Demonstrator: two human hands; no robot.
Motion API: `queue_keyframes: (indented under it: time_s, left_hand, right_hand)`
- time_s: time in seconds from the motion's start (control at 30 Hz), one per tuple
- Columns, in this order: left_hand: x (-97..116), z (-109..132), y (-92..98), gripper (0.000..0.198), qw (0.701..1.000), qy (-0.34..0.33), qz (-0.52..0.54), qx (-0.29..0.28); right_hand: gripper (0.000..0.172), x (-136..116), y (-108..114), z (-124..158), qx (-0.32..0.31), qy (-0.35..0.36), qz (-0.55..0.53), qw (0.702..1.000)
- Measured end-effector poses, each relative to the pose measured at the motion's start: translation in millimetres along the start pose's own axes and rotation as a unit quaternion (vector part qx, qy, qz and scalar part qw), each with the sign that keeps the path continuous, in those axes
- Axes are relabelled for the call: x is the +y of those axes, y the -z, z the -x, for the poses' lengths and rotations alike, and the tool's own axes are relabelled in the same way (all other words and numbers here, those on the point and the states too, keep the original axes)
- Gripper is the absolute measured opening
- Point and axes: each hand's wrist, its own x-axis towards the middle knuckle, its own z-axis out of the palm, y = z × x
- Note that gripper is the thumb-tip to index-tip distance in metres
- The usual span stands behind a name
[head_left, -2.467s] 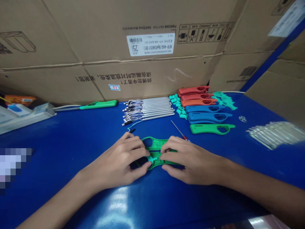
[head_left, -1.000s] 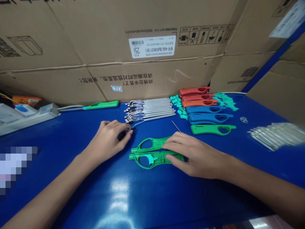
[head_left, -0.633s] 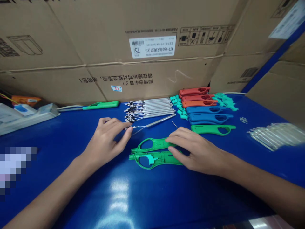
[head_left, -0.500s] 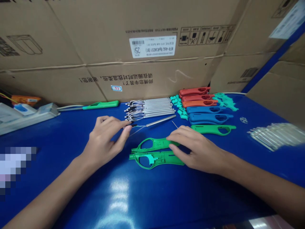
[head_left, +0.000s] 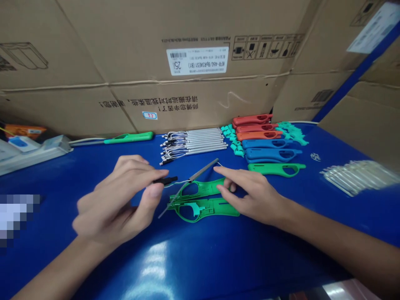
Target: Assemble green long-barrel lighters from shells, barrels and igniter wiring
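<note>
My left hand (head_left: 117,196) is closed, pinching a slim black part (head_left: 165,181) between thumb and forefinger above the table. Thin wires run from this part to a silver metal tube (head_left: 203,170), which slants up to the right; a narrow grey strip (head_left: 175,199) trails toward me from the tube's near end. My right hand (head_left: 254,193) has its forefinger stretched to the tube's far end, beside a fine wire, with the thumb apart below. Whether it touches the tube is unclear. Two green handle halves (head_left: 215,206) lie beneath, the nearer holding a turquoise trigger (head_left: 196,208).
Behind lie several silver tubes with wires (head_left: 203,139), turquoise caps (head_left: 229,135), and red (head_left: 253,120), blue (head_left: 268,143) and green (head_left: 265,168) handles. Clear tubes (head_left: 359,177) sit at right. A power strip (head_left: 56,148) and finished-looking green lighter (head_left: 134,136) are left. Cardboard (head_left: 125,50) walls the back.
My left hand has come nearer to me and left with the black part, drawing the silver tube across the green halves. My right forefinger has moved slightly up toward the tube's far end.
</note>
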Motion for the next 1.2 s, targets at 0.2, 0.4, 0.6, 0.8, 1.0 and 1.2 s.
queue_keyframes:
  time_s: [0.2,0.4,0.6,0.8,1.0,1.2]
  left_hand:
    - [8,-3,-2.6,0.008,0.998,-0.015,-0.007,-0.054]
    - [26,-3,-12.5,0.016,0.997,-0.009,0.030,-0.069]
    - [31,-4,-19.3,0.022,0.995,-0.023,0.058,-0.083]
    - [30,-5,-13.6,0.017,0.989,0.000,0.056,-0.138]
    - [28,-1,-13.1,0.022,0.987,0.004,0.062,-0.147]
    - [26,9,-21.2,0.050,0.992,0.025,0.118,-0.035]
  right_hand:
    - [0.034,-9,-4,0,-0.048,0.022,-0.040,0.998]
    - [0.032,-23,-10,-4,-0.038,0.034,-0.068,0.996]
    - [0.017,-29,-4,-5,-0.111,0.043,-0.063,0.991]
    - [0.024,-31,-1,-5,-0.185,0.059,-0.047,0.980]
    - [0.022,-28,-2,-4,-0.185,0.075,-0.032,0.979]
    - [0.020,-29,5,-6,-0.148,0.042,-0.054,0.987]
